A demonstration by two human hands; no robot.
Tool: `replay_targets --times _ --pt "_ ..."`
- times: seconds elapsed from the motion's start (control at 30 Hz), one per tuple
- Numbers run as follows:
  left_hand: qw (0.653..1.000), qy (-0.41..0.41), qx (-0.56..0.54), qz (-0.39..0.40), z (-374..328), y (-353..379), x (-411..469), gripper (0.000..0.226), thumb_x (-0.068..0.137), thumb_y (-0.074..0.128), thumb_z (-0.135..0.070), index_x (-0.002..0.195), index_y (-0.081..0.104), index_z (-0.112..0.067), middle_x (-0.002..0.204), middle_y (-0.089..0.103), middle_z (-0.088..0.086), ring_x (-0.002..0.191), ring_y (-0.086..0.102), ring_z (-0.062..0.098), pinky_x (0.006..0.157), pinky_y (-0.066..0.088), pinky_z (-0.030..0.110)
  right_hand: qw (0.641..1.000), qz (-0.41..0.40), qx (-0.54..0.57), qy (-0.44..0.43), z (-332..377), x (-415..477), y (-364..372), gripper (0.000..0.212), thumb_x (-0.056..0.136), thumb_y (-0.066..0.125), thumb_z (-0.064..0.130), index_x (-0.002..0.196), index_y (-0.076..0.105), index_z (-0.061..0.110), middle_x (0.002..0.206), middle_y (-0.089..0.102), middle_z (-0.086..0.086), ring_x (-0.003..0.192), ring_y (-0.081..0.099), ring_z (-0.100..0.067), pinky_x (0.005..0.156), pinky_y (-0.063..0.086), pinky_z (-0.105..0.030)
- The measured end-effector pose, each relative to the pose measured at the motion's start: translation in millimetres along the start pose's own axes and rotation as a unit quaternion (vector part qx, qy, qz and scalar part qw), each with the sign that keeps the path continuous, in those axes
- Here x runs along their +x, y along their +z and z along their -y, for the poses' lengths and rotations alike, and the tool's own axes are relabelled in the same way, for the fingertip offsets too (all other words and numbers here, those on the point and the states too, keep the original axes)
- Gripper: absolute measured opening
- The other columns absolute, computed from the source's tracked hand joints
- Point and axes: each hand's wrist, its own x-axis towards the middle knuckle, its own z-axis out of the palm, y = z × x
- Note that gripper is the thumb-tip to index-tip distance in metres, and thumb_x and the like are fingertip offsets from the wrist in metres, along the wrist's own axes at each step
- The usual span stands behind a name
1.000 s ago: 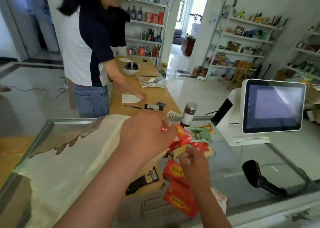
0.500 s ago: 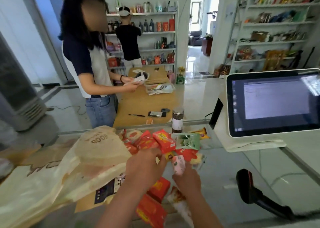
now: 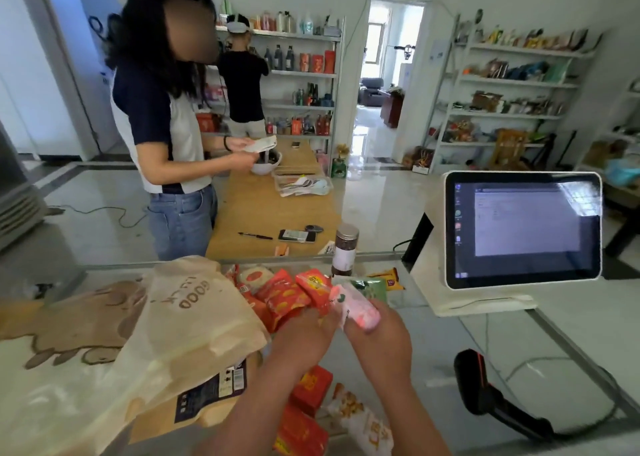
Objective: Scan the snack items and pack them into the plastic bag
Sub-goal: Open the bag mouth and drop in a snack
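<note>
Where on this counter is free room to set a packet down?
Bare glass lies between the right hand, which holds the pink packet, the screen base and the scanner. Crowded: the snack pile ahead, the plastic bag at left.

Visible body parts: two hands and two forearms, entering at the near edge.

Left hand (image 3: 304, 338): bare. The left forearm (image 3: 249, 403) is uncovered along its whole visible length.

Right hand (image 3: 379, 343): bare. The right forearm (image 3: 412, 414) is likewise uncovered.

Any sleeve lies beyond the near frame edge and cannot be assessed. Fine detail on the fingers is blurred.
</note>
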Motion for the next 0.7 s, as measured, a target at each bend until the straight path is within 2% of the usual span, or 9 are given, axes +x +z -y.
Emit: replay_targets --times 0.1,0.2,0.27,0.37,0.43,0.53,0.6,0.63,0.7 --pt "0.946 -0.068 -0.299 0.107 -7.1 -5.4 7.4 0.060 0.089 0.038 -0.070 0.117 0.061 -0.021 0.111 0.069 0.004 0.098 0.067 0.023 0.089 0.055 0.042 0.998 -0.041 0.025 -0.048 25.2 -14.9 -2.1 0.033 0.074 0.072 0.034 0.105 0.064 0.029 0.094 0.063 0.015 0.088 0.059 -0.008 0.075 0.049 -0.030" --pt "0.825 -0.049 -0.543 0.150 -10.1 -8.6 14.1 0.053 0.092 0.049 -0.055 0.128 0.056 -0.017 0.112 0.071 0.009 0.101 0.069 0.024 0.082 0.058 0.036 0.994 -0.075 0.027 -0.075 39.4 -31.5 3.3 0.049 0.073 0.078 0.029 0.117 0.057 0.027 0.099 0.055 0.019 0.095 0.057 -0.009 0.079 0.049 -0.031" --pt "0.775 -0.019 -0.613 0.154 -8.4 -12.0 14.3 0.049 0.090 0.052 -0.047 0.128 0.056 -0.015 0.113 0.070 0.013 0.101 0.069 0.025 0.075 0.058 0.033 0.992 -0.077 0.033 -0.089 40.8 -39.2 7.7 0.054 0.072 0.080 0.029 0.119 0.053 0.027 0.104 0.053 0.022 0.098 0.057 -0.007 0.080 0.049 -0.028" --pt "0.758 0.022 -0.633 0.156 -5.2 -10.6 15.2 0.059 0.081 0.058 -0.053 0.128 0.056 -0.016 0.115 0.069 0.015 0.105 0.067 0.030 0.092 0.054 0.046 0.991 -0.072 0.052 -0.101 43.0 -45.6 6.1 0.048 0.075 0.078 0.024 0.113 0.051 0.033 0.105 0.055 0.023 0.098 0.056 0.000 0.079 0.047 -0.015" --pt "0.781 0.050 -0.608 0.131 -6.1 -5.8 13.6 0.059 0.081 0.062 -0.056 0.126 0.057 -0.019 0.115 0.069 0.014 0.104 0.068 0.029 0.093 0.053 0.049 0.991 -0.063 0.083 -0.083 45.8 -47.0 -1.0 0.037 0.080 0.074 0.019 0.106 0.054 0.035 0.102 0.060 0.019 0.096 0.058 0.002 0.076 0.048 -0.013" --pt "0.851 0.161 -0.500 0.015 -18.5 1.7 5.9 0.036 0.084 0.070 -0.037 0.117 0.059 -0.028 0.110 0.069 0.000 0.097 0.068 0.017 0.077 0.057 0.031 0.975 -0.014 0.216 0.040 53.6 -39.9 -20.7 0.015 0.090 0.062 0.020 0.103 0.059 0.027 0.099 0.067 0.009 0.092 0.065 -0.005 0.075 0.051 -0.019" --pt "0.900 0.334 -0.225 -0.166 -26.4 7.8 7.0 0.039 0.082 0.069 -0.035 0.120 0.058 -0.035 0.112 0.065 -0.011 0.100 0.062 0.011 0.083 0.051 0.028 0.891 0.080 0.425 0.142 58.8 -32.3 -34.2 0.024 0.095 0.052 0.029 0.112 0.062 0.014 0.107 0.070 -0.005 0.099 0.065 -0.016 0.084 0.050 -0.031" --pt "0.875 0.398 -0.066 -0.267 -29.6 14.6 9.5 0.043 0.079 0.065 -0.042 0.121 0.057 -0.037 0.113 0.064 -0.012 0.101 0.059 0.012 0.085 0.047 0.031 0.845 0.107 0.496 0.168 58.9 -28.3 -40.5 0.034 0.095 0.050 0.034 0.116 0.062 0.010 0.111 0.069 -0.010 0.104 0.064 -0.020 0.089 0.047 -0.037" --pt "0.822 0.449 0.047 -0.347 -40.2 26.1 8.0 0.046 0.078 0.060 -0.047 0.123 0.055 -0.037 0.114 0.063 -0.012 0.101 0.057 0.015 0.088 0.041 0.034 0.813 0.109 0.549 0.158 55.4 -19.3 -49.6 0.047 0.088 0.055 0.041 0.119 0.061 0.006 0.113 0.065 -0.017 0.109 0.061 -0.025 0.094 0.041 -0.041"
